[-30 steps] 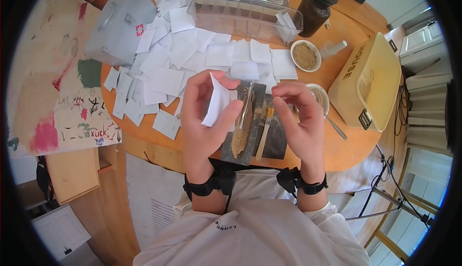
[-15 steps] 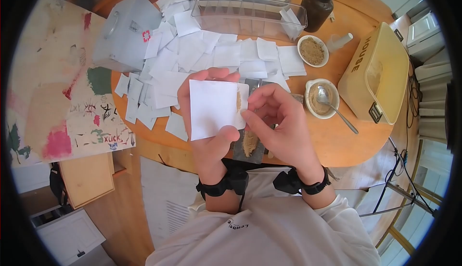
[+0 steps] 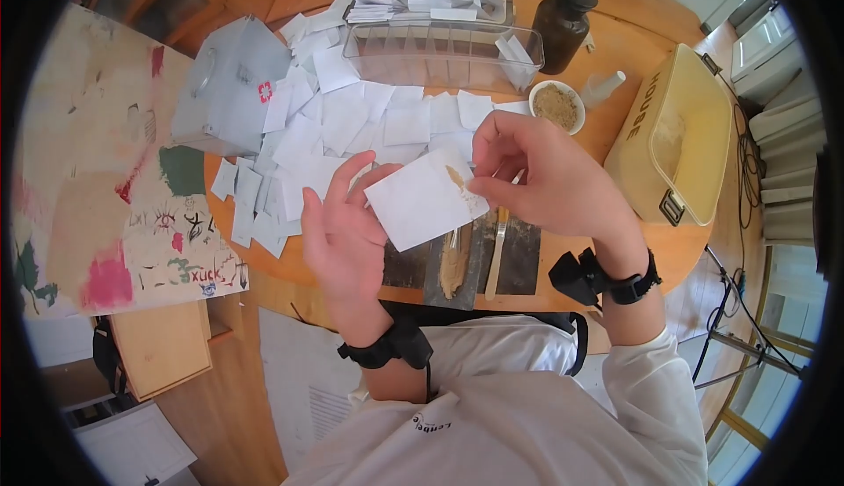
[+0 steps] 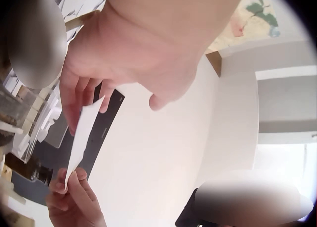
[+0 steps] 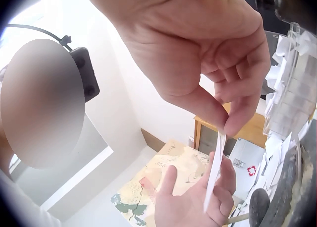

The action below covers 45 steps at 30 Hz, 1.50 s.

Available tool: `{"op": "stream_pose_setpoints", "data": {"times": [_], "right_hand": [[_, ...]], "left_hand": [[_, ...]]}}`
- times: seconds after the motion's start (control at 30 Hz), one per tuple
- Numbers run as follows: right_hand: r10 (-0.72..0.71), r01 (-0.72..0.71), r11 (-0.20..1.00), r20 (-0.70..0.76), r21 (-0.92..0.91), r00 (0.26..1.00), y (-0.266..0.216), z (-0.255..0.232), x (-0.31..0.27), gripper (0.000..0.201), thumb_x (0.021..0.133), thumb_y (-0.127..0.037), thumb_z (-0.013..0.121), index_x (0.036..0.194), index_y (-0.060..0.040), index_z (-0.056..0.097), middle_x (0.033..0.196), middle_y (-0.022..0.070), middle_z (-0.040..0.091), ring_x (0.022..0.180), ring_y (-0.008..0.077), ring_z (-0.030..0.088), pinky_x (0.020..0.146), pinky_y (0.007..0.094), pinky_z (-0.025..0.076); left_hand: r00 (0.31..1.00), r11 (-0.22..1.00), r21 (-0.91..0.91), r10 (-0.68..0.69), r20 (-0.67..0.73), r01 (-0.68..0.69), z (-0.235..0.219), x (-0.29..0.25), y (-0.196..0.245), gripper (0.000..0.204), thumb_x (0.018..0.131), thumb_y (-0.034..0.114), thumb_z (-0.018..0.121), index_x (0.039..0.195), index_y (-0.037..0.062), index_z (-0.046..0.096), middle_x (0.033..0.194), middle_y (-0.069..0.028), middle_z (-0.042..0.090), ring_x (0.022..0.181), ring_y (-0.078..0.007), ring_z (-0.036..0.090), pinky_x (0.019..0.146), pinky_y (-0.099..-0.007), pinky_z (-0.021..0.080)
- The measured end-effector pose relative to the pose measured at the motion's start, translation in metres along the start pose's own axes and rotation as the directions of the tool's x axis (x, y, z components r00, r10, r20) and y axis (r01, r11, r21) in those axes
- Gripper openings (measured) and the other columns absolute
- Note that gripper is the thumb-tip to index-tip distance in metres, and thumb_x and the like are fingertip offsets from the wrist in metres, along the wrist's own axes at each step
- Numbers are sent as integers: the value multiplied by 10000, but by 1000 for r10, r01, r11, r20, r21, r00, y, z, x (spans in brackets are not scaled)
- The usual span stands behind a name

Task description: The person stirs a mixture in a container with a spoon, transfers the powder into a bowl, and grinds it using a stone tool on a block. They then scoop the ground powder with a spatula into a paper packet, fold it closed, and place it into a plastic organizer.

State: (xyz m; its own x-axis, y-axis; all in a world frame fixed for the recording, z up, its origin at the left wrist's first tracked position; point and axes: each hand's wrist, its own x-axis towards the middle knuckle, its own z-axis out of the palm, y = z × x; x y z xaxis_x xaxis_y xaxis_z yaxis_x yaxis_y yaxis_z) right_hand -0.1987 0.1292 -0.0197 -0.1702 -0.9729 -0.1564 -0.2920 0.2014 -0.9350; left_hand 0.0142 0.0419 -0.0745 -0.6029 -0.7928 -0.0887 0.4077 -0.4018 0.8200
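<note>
A small white paper envelope (image 3: 418,209) is held up over the table, with a smear of tan powder (image 3: 455,177) along its right edge. My right hand (image 3: 549,170) pinches that edge between thumb and fingertips, which the right wrist view also shows. Beside the envelope's left side, my left hand (image 3: 347,240) has its fingers spread and fairly straight, with the fingertips close to the paper. Below lies a dark slab (image 3: 435,288) bearing a strip of tan powder (image 3: 453,266) and part of a glass tube. The wooden handle of a brush (image 3: 497,262) lies to its right.
Many white envelopes (image 3: 347,117) cover the table's left and middle, near a metal box (image 3: 233,90). Behind them stands a clear divided container (image 3: 422,55). A dark jar (image 3: 563,25), a bowl of brown powder (image 3: 556,108) and a yellow box (image 3: 677,139) are at right.
The envelope first turned from edge-on to face up in my left hand. My right hand came over and pinched its right edge; the left fingers then loosened and spread, and the envelope tilted.
</note>
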Motion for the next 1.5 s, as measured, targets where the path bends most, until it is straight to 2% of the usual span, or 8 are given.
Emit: {"op": "stream_pose_setpoints", "data": {"times": [0.17, 0.23, 0.27, 0.43, 0.53, 0.77, 1.03, 1.5], "right_hand": [[-24, 36, 991, 91, -130, 996, -23, -14, 3, 158, 833, -47, 688, 891, -35, 541, 729, 14, 633, 688, 79, 626, 604, 235, 452], [0, 20, 993, 163, -117, 987, -27, -15, 4, 185, 798, -88, 681, 944, -8, 601, 802, 110, 683, 706, 204, 666, 625, 313, 511], [-4, 24, 993, 164, -118, 986, -28, -15, 5, 185, 798, -88, 681, 944, -8, 601, 802, 110, 683, 706, 204, 666, 625, 313, 511], [-7, 43, 989, 252, -139, 968, -31, -12, 12, 226, 795, -117, 689, 976, -18, 596, 876, 125, 683, 756, 214, 657, 664, 323, 511], [-19, 64, 983, 253, -170, 967, -28, -12, 12, 221, 796, -124, 688, 968, -19, 597, 858, 118, 686, 774, 231, 661, 690, 333, 511], [-34, 93, 969, 251, -227, 967, -28, -11, 10, 201, 781, -106, 682, 950, -26, 609, 813, 114, 690, 790, 258, 670, 691, 352, 511], [-311, 308, 796, 86, -521, 947, -22, 4, 8, 152, 725, 17, 640, 854, -26, 573, 697, 129, 662, 671, 313, 651, 590, 369, 485], [-374, 359, 768, 84, -530, 924, -35, -9, 10, 146, 742, 2, 644, 878, -31, 601, 693, 137, 645, 695, 323, 639, 614, 405, 479]], "left_hand": [[901, 788, -442, -409, 143, 428, -9, 27, 17, 798, 953, 626, 326, 1410, -26, 383, 1320, -219, 526, 1235, -340, 518, 1046, -451, 400], [672, 578, -357, -697, 252, 734, -5, 39, 34, 856, 945, 658, 298, 1442, -38, 349, 1363, -246, 502, 1229, -405, 521, 1011, -491, 431], [675, 581, -357, -694, 252, 731, -7, 41, 35, 856, 945, 658, 298, 1442, -38, 349, 1363, -246, 502, 1229, -405, 521, 1011, -491, 431], [328, 413, -43, -652, 684, 910, -18, 43, 27, 923, 922, 734, 220, 1475, 1, 316, 1345, -354, 467, 1090, -522, 573, 889, -583, 482], [289, 420, -33, -563, 775, 907, -25, 43, 13, 885, 936, 717, 194, 1474, 27, 328, 1314, -386, 467, 1075, -510, 584, 877, -586, 487], [297, 453, 37, -642, 707, 891, -25, 40, 15, 737, 1007, 589, 188, 1448, 22, 353, 1265, -358, 518, 1026, -449, 621, 861, -539, 516], [466, 718, 262, -641, 609, 645, -28, 41, 13, 664, 1039, 530, 209, 1431, 15, 356, 1262, -237, 575, 1069, -306, 626, 923, -434, 505], [489, 787, 279, -575, 656, 551, -10, 40, 22, 804, 965, 628, 392, 1444, -13, 321, 1319, -231, 531, 1096, -270, 611, 967, -390, 475]]}}
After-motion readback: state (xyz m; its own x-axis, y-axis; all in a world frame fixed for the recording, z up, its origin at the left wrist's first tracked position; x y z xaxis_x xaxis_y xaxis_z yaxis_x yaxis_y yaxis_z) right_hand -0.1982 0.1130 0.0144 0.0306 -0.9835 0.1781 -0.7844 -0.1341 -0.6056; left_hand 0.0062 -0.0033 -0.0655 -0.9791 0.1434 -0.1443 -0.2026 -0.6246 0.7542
